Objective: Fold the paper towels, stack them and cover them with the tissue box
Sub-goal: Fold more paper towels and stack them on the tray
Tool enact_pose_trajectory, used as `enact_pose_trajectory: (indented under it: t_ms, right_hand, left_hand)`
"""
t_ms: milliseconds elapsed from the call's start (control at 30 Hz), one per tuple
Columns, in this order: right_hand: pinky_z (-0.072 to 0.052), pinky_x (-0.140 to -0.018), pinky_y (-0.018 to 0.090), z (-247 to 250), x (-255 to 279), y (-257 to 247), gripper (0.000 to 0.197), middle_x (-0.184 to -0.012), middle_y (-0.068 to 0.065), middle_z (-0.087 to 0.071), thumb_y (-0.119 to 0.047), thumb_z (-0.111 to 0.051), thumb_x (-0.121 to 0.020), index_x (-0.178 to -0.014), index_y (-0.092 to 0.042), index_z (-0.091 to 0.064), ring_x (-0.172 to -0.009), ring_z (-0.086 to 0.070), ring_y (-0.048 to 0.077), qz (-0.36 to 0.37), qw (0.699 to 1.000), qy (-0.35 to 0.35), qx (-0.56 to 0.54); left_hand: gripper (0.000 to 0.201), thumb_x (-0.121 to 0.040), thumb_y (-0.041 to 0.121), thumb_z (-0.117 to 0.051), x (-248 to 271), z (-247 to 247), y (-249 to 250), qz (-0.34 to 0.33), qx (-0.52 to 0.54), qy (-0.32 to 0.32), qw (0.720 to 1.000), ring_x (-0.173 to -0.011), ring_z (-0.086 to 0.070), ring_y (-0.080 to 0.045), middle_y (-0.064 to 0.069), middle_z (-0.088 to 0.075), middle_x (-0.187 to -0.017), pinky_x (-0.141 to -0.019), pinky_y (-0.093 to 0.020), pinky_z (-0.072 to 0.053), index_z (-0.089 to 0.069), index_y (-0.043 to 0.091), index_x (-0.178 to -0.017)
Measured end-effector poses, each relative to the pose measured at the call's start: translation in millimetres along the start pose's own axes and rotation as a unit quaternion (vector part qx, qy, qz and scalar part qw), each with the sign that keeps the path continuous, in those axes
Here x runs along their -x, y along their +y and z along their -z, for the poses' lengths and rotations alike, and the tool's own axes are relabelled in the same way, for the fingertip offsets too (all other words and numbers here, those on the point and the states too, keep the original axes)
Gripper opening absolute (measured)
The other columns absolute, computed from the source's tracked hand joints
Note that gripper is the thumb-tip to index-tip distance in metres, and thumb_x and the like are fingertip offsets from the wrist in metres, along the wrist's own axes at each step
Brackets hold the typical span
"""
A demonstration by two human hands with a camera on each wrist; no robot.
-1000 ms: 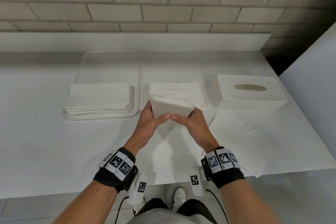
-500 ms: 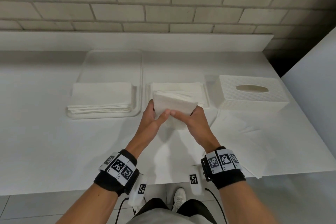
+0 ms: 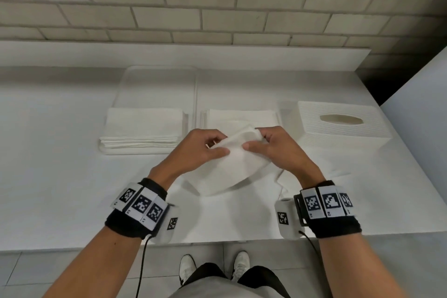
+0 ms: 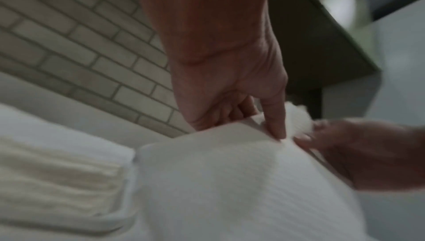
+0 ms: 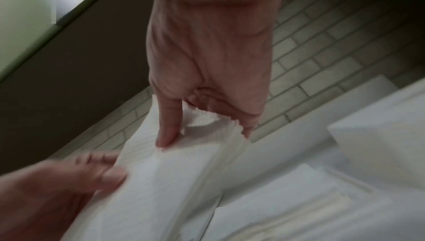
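Note:
Both hands hold one white paper towel point(image 3: 232, 164) above the table's middle. My left hand point(image 3: 205, 150) pinches its upper left edge, thumb on top; in the left wrist view that hand point(image 4: 264, 128) presses the paper towel point(image 4: 230, 181) with its thumb. My right hand point(image 3: 263, 143) pinches the upper right corner, and the right wrist view shows the hand point(image 5: 197, 135) gripping the crumpled paper towel point(image 5: 172, 172). A stack of folded towels point(image 3: 142, 128) lies in the tray point(image 3: 157, 80) at the left. A second stack point(image 3: 242, 116) lies behind my hands. The white tissue box point(image 3: 343, 126) stands to the right.
Flat unfolded sheets point(image 3: 314, 172) lie on the white table point(image 3: 48, 176) under and to the right of my hands. A brick wall point(image 3: 217, 2) and a low white ledge run along the back. The table's front edge is close to my wrists.
The towel has come down from upright near the middle stack and towards me; it now hangs lower and more spread out between my hands. Both hands have shifted their pinch to its top edge.

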State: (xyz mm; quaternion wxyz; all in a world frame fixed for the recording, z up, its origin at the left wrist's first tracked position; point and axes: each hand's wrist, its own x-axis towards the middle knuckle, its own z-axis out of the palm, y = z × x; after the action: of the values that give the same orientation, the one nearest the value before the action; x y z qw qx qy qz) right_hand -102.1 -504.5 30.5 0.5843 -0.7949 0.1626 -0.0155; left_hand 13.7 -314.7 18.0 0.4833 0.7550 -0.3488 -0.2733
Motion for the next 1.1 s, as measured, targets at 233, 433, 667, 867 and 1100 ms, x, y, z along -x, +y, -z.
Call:
enact_pose_trajectory:
  t_ms: [233, 433, 667, 867, 1100]
  right_hand:
    - [-0.054, -0.09, 0.039, -6, 12, 39, 0.023, -0.104, 0.011, -0.075, -0.018, -0.072, -0.078, -0.1, -0.011, -0.072, -0.1, -0.071, 0.026, -0.04, 0.958, 0.075, -0.272]
    - [-0.058, -0.083, 0.031, -39, 11, 62, 0.026, -0.106, 0.014, -0.074, -0.006, -0.067, -0.086, -0.112, 0.0, -0.068, -0.098, -0.071, 0.027, -0.065, 0.971, 0.094, -0.211]
    - [-0.054, -0.088, 0.037, -53, 7, 76, 0.03, -0.108, 0.017, -0.072, -0.004, -0.071, -0.083, -0.112, -0.007, -0.067, -0.097, -0.069, 0.025, -0.062, 0.975, 0.094, -0.189]
    - [-0.056, -0.08, 0.039, -60, 5, 84, 0.023, -0.096, 0.012, -0.074, -0.007, -0.074, -0.08, -0.103, -0.007, -0.069, -0.088, -0.071, 0.029, -0.089, 0.974, 0.106, -0.18]
    - [-0.047, -0.064, 0.014, -58, 6, 88, 0.02, -0.083, -0.001, -0.067, -0.005, -0.074, -0.08, -0.096, -0.016, -0.069, -0.074, -0.061, 0.01, -0.057, 0.977, 0.117, -0.17]
  left_hand:
    - [0.059, -0.04, 0.03, -0.095, 21, 23, -53, 0.086, 0.343, 0.082, 0.932, -0.093, -0.073, -0.02, -0.008, -0.077, -0.1, -0.077, -0.024, -0.057, -0.077, 0.01, -0.092]
    - [0.032, -0.066, 0.013, -0.086, 25, 8, -74, 0.123, 0.294, 0.151, 0.935, -0.103, -0.07, -0.028, -0.006, -0.077, -0.101, -0.095, -0.04, -0.052, -0.076, 0.011, -0.096]
    - [0.027, -0.074, -0.002, -0.077, 36, 0, -89, 0.14, 0.266, 0.196, 0.934, -0.088, -0.072, -0.019, 0.004, -0.077, -0.084, -0.081, -0.024, -0.055, -0.072, 0.008, -0.098]
    - [0.027, -0.077, -0.001, -0.075, 39, -11, -99, 0.163, 0.271, 0.216, 0.924, -0.096, -0.069, -0.027, -0.009, -0.074, -0.099, -0.089, -0.035, -0.054, -0.071, 0.007, -0.103]
    - [0.029, -0.079, -0.006, -0.073, 37, -12, -94, 0.131, 0.252, 0.221, 0.933, -0.077, -0.067, -0.009, 0.001, -0.07, -0.087, -0.067, -0.013, -0.051, -0.067, 0.012, -0.1]
